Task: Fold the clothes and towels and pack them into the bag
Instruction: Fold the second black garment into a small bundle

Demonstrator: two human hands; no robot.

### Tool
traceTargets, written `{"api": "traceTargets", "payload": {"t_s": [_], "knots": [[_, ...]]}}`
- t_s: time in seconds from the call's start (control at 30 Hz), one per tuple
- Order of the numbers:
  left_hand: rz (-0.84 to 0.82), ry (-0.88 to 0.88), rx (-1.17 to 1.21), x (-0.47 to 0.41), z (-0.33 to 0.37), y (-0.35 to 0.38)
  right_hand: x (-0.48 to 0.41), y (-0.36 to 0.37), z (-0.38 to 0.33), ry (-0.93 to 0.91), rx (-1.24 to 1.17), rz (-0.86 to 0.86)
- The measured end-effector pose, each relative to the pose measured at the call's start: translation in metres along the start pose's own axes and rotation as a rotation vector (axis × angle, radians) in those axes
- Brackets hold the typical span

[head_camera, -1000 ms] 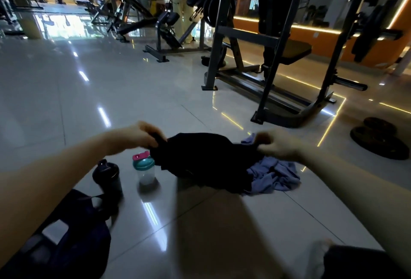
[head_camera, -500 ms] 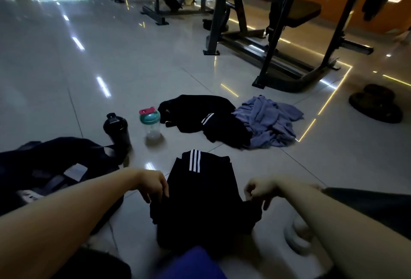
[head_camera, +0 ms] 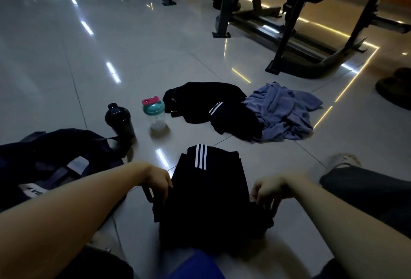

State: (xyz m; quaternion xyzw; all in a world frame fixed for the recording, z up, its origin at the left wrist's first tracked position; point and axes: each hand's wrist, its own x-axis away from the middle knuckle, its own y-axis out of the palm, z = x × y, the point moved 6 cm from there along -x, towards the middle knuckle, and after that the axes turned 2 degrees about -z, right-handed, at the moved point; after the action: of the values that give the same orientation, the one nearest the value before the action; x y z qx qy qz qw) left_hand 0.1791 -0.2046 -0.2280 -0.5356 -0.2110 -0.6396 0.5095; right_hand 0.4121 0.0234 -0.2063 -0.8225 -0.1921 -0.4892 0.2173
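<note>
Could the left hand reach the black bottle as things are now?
Probably yes, once it lets go: the left hand grips the striped black garment, and only bare floor lies between it and the black bottle.

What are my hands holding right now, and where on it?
The black striped garment: the left hand grips its left side edge, the right hand its right side edge.

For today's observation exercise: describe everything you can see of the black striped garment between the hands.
The black striped garment is dark soft fabric with three white stripes near its far edge. It lies on the tiled floor, roughly folded into a rectangle. The left hand grips its left edge, the right hand its right.
</note>
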Motion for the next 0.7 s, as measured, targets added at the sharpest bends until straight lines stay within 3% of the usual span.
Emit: {"api": "traceTargets", "payload": {"t_s": [0.33,0.53,0.7], "knots": [[0.06,-0.04,0.058,-0.066,-0.012,0.014,-0.073,0.008,0.035,0.093,0.096,0.004],[0.023,-0.045,-0.074,-0.089,-0.017,0.001,-0.096,0.004,0.041,0.119,0.054,0.047],[0.141,-0.028,-0.179,-0.103,-0.023,0.0,-0.126,-0.01,0.04,0.075,0.196,0.228]]}}
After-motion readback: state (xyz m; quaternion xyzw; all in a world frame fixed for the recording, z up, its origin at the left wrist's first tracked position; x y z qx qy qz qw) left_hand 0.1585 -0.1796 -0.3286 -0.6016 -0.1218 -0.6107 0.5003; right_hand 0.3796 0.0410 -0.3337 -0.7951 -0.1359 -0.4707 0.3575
